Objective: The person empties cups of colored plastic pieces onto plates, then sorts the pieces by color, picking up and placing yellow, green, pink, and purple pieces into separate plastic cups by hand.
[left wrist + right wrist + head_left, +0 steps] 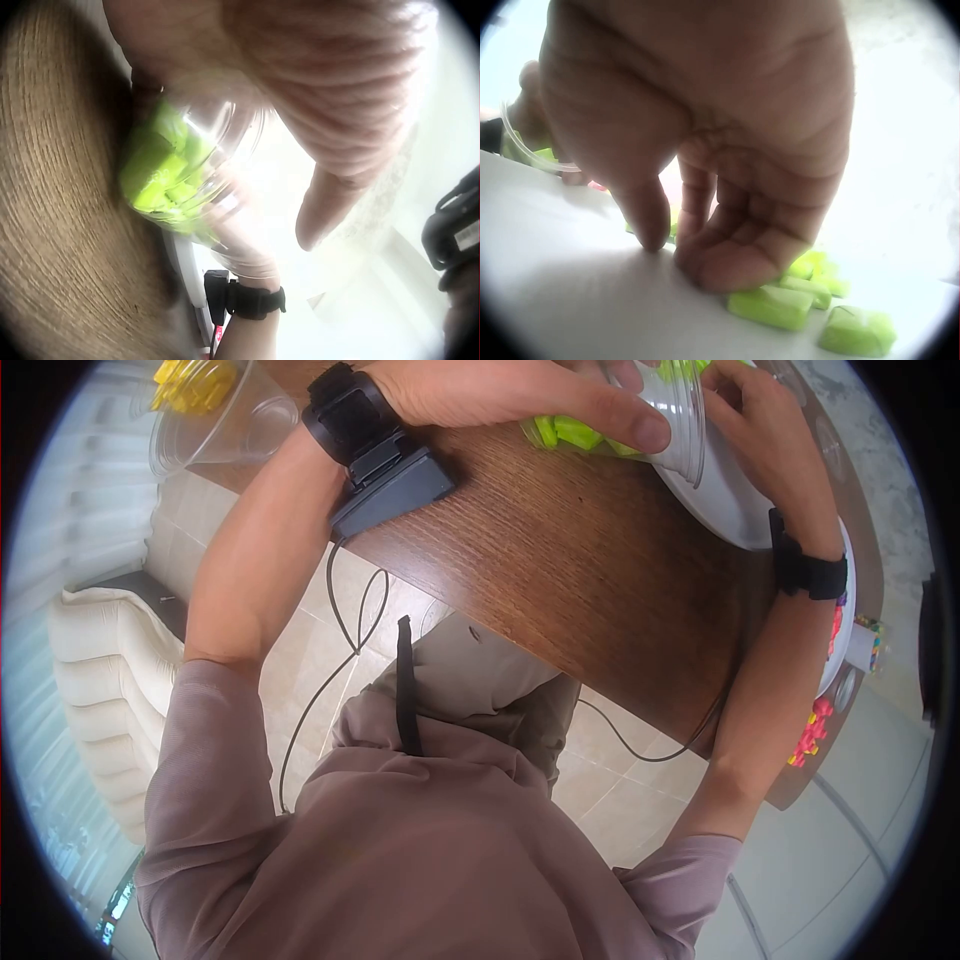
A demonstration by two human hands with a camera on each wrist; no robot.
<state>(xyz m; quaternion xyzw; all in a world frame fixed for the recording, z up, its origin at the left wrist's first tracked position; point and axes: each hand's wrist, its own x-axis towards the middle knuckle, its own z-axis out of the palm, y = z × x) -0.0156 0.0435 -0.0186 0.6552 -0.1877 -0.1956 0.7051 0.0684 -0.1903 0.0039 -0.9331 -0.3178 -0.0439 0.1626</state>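
My left hand (pixel 530 395) grips a clear plastic cup (pixel 684 425) tipped on its side, its rim towards the right. Bright green wrapped pieces (pixel 161 169), like candies, lie inside the cup. My right hand (pixel 765 445) reaches down over a white plate (pixel 735 510) beside the cup's mouth. In the right wrist view its thumb and bent fingers (pixel 735 262) come down at the plate's surface, with a gap between them. More green wrapped pieces (pixel 772 307) lie on the plate right beside these fingertips.
At the upper left stands another clear cup (pixel 225 435) with yellow pieces (pixel 195 385). Pink-red pieces (pixel 815 730) lie near the table's right end. The brown wooden table (pixel 550 550) ends just before my body. Thin black cables (pixel 357 650) hang below its edge.
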